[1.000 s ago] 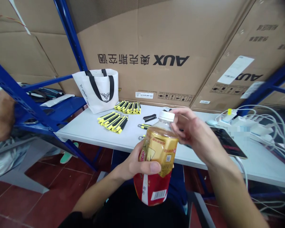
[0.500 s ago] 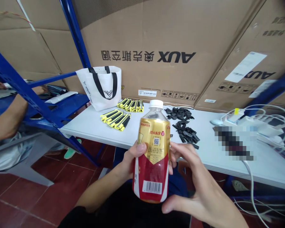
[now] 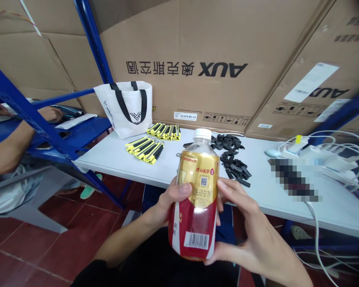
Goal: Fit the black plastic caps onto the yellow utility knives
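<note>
A plastic drink bottle [image 3: 194, 207] with a white cap and a gold and red label is held upright, tilted slightly, above the table's front edge. My left hand [image 3: 172, 199] grips its left side, thumb across the label. On the right side, my right hand [image 3: 248, 223] holds it too, with fingers at mid-height and thumb near the bottom corner. Behind the bottle, yellow-and-black pieces resembling utility knives [image 3: 145, 150] lie in two rows. Small black plastic parts [image 3: 236, 170] are heaped to the right, partly hidden by the bottle.
On the white table [image 3: 107, 157] stands a white tote bag [image 3: 127, 107] at the left back. White cables and plugs [image 3: 311, 151] crowd the right end near a pixelated patch. Large cartons [image 3: 179, 36] form a wall behind. A person's arm [image 3: 10, 155] shows at far left.
The bottle has moved slightly right and turned a little, its label shifting. My right thumb and fingers have closed against it. The left hand has moved right with it.
</note>
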A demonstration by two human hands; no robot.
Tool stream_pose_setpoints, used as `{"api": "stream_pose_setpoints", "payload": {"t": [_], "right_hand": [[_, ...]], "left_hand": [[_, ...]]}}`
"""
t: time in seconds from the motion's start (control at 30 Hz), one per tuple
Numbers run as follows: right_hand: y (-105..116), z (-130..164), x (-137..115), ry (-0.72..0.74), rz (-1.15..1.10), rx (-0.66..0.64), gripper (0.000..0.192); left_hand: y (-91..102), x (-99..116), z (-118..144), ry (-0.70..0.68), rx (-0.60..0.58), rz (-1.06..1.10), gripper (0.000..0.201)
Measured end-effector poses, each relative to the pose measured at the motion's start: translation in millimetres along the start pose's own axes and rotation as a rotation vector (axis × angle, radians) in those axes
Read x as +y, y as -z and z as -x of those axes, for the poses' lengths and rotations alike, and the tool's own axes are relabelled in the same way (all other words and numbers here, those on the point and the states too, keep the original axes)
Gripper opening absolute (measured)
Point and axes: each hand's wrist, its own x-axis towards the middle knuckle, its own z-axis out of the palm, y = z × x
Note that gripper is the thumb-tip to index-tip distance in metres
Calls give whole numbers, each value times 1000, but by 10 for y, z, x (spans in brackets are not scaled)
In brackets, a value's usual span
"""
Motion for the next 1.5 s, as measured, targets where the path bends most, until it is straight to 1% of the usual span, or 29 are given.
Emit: {"api": "stream_pose_setpoints", "payload": {"t": [0.13, 0.3, 0.53, 0.7, 0.87, 1.0, 1.33, 1.5], "right_hand": [[-13, 0, 38, 24, -41, 12, 135], [-34, 0, 54, 35, -41, 20, 135], [-67, -14, 49, 38, -92, 30, 137], [-63, -15, 53, 31, -96, 29, 139], [-67, -22, 55, 38, -98, 23, 134], [-78, -29, 62, 41, -120, 18, 130], [-64, -16, 52, 43, -105, 24, 133], [-72, -9, 59, 54, -109, 23, 128]], "left_hand": [[-10, 0, -14, 2, -21, -11, 75], [-10, -18, -16, -3, -27, -10, 77], [15, 1, -16, 30, -23, -26, 79], [26, 0, -21, 51, -42, -25, 80], [20, 0, -17, 45, -22, -12, 81], [7, 11, -17, 50, -30, 4, 78], [45, -28, -33, 34, -47, 37, 74], [28, -29, -9, 40, -36, 31, 75]]}}
